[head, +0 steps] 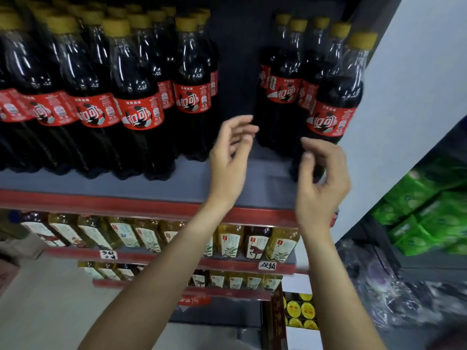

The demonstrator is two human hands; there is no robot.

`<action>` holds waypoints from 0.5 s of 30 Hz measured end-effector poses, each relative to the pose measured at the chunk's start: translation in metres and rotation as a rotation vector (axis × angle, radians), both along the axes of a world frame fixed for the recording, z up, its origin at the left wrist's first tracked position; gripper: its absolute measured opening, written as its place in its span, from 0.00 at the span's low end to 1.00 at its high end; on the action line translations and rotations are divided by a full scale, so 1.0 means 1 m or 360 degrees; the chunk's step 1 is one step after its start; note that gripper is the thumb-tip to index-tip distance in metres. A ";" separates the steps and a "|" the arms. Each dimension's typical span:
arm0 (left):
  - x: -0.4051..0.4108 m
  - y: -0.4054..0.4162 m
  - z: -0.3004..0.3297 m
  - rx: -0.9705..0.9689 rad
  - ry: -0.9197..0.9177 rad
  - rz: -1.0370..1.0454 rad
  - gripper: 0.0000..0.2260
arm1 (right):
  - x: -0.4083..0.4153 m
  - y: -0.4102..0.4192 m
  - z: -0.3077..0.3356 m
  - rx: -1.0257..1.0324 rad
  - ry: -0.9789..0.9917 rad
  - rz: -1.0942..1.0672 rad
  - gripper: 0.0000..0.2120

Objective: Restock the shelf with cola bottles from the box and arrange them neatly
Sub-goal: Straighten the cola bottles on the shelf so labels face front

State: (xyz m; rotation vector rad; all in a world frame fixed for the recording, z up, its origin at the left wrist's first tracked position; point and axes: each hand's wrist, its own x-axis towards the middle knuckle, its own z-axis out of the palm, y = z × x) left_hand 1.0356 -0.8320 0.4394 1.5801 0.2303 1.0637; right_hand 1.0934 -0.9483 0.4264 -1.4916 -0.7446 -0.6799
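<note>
Dark cola bottles with yellow caps and red labels stand in rows on the grey shelf [101, 183]. A large group [131, 97] fills the left; a smaller group [285, 84] stands at the right, ending with a front bottle [336, 97] by the shelf's end. A bare gap lies between the groups. My left hand [231, 160] hovers in front of that gap, fingers apart and curled, holding nothing. My right hand [321, 183] is just below and in front of the rightmost bottle, fingers loosely curled, not gripping it. No box is in view.
Lower shelves [151, 258] hold yellow tea bottles with handwritten price tags. A white end panel [417, 97] bounds the shelf on the right. Green packets [429, 210] are stacked at the far right, and yellow cans [300, 309] sit below.
</note>
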 end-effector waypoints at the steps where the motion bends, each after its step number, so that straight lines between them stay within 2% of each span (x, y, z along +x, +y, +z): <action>1: 0.009 -0.005 0.002 0.0000 0.0108 -0.0167 0.13 | 0.008 -0.010 -0.003 0.0028 0.0026 -0.0124 0.12; 3: 0.025 -0.017 0.007 -0.0044 0.0328 -0.0451 0.16 | 0.027 -0.020 -0.004 -0.0086 0.0211 -0.0192 0.22; 5: 0.037 -0.028 0.012 -0.0149 0.0473 -0.0642 0.19 | 0.040 -0.023 -0.002 -0.0259 0.0472 -0.0001 0.34; 8: 0.044 -0.038 0.015 -0.0232 0.0526 -0.0741 0.19 | 0.048 -0.023 -0.001 -0.0385 0.0546 0.0108 0.39; 10: 0.039 -0.039 0.013 -0.0163 0.0457 -0.0637 0.22 | 0.045 -0.020 0.001 -0.0402 0.0514 0.0113 0.39; 13: 0.022 -0.025 0.009 0.0071 0.0386 -0.0296 0.28 | 0.033 -0.009 0.003 -0.0404 0.0503 0.0290 0.41; 15: 0.005 -0.012 0.006 0.0156 0.0396 -0.0150 0.28 | 0.023 0.005 0.003 -0.0418 0.0460 0.0386 0.41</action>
